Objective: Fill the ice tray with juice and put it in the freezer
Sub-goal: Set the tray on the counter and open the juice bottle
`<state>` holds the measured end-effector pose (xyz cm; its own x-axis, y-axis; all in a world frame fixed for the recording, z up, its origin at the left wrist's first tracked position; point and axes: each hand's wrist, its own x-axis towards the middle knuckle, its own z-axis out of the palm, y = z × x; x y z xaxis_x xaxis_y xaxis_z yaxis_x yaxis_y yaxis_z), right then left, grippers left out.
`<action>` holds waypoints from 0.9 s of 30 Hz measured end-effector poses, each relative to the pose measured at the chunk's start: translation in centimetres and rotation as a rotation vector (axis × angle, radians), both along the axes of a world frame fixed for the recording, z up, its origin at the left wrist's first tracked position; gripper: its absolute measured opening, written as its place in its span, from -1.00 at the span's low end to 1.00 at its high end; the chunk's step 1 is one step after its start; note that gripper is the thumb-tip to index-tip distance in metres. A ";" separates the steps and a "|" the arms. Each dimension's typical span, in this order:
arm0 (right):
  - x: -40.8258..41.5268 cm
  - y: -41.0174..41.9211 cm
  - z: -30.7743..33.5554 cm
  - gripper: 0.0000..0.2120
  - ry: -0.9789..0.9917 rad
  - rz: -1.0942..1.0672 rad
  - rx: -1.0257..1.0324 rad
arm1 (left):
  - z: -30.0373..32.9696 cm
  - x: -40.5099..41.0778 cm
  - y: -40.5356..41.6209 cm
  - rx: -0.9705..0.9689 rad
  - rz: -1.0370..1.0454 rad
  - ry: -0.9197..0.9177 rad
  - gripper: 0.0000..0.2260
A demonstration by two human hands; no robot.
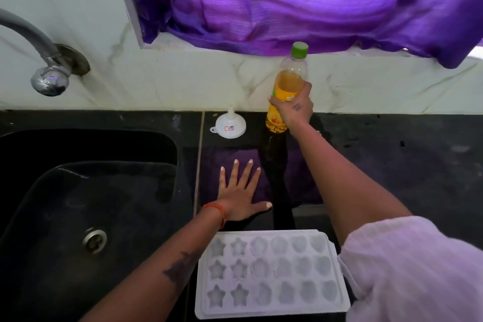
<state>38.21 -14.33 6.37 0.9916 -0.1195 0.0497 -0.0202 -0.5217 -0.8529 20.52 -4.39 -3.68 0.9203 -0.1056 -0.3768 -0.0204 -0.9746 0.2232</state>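
Note:
A white ice tray [271, 273] with star and flower moulds lies on the black counter near me, its cells holding nothing. A juice bottle [287, 81] with orange liquid and a green cap stands upright by the back wall. My right hand [295, 108] is wrapped around its lower half. My left hand [240, 195] rests flat on the counter with fingers spread, just beyond the tray. A small white funnel [230, 127] sits upside down to the left of the bottle.
A black sink [86, 204] with a steel drain fills the left side, under a chrome tap [44, 65]. A purple curtain [300, 0] hangs over the window ledge behind the bottle. The black counter [405, 165] stretches to the right.

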 end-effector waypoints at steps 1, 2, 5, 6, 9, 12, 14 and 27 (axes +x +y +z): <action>-0.3 -0.2 0.0 -0.27 -0.014 0.001 -0.023 | 0.0 0.0 0.0 -0.009 0.004 -0.004 -0.18; -0.7 -0.5 0.0 -0.28 -0.025 0.006 -0.039 | 0.0 0.0 0.1 -0.019 0.008 -0.008 -0.19; -3.4 -1.8 0.2 -0.28 -0.044 0.017 -0.049 | 0.4 -0.4 0.2 -0.083 0.035 -0.033 -0.20; -4.7 -2.4 0.4 -0.28 -0.048 0.017 -0.046 | 0.8 -0.5 0.3 -0.123 0.053 -0.052 -0.23; -8.9 -4.4 0.8 -0.29 -0.068 0.009 -0.053 | 2.9 -0.7 0.2 -0.404 0.202 -0.201 -0.46; -13.5 -6.4 1.0 -0.31 -0.092 0.008 -0.046 | 5.9 -1.2 -0.7 -0.869 0.429 -0.372 -0.65; -16.0 -7.3 1.0 -0.32 -0.101 0.008 -0.049 | 8.0 -1.6 -1.7 -1.045 0.477 -0.399 -0.68; -19.5 -12.1 4.7 -0.68 0.044 0.069 0.001 | 12.7 -3.6 -6.2 -1.108 0.165 -0.290 -0.37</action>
